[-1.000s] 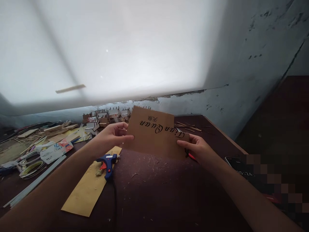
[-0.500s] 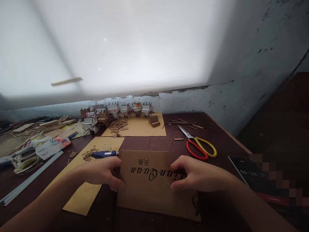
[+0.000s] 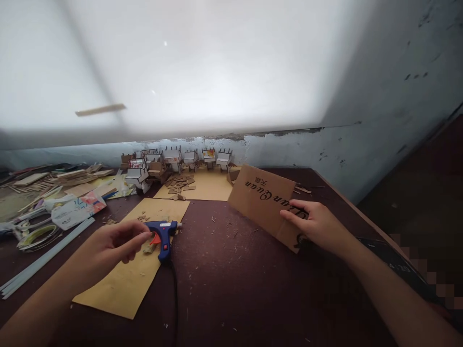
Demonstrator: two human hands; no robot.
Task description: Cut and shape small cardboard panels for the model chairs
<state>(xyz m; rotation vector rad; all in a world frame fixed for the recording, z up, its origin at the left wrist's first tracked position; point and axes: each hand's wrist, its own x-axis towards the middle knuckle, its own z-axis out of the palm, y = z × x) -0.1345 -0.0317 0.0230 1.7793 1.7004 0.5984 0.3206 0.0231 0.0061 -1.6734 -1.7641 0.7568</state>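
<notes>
One bare right hand [image 3: 320, 226] gripped a flat brown cardboard rectangle with black lettering [image 3: 256, 205], its thumb on the printed face; the rectangle was tilted up above the dark reddish-brown table [image 3: 224, 289], right of centre. The bare left hand [image 3: 119, 241] had curled fingers, with thumb and index tips close together just beside the orange trigger of a blue plastic glue gun [image 3: 165, 236]; I could not tell whether they touched it or held anything. Under the gun, a long yellow card sheet [image 3: 119, 294] bore small cardboard bits. Farther back, a second yellow card sheet [image 3: 211, 185] carried loose brown cardboard pieces [image 3: 181, 183]. Small white cardboard models with upright pegs [image 3: 190, 156] stood along its far edge. A folded brown cardboard piece [image 3: 232, 177] was partly hidden behind the lettered rectangle.
</notes>
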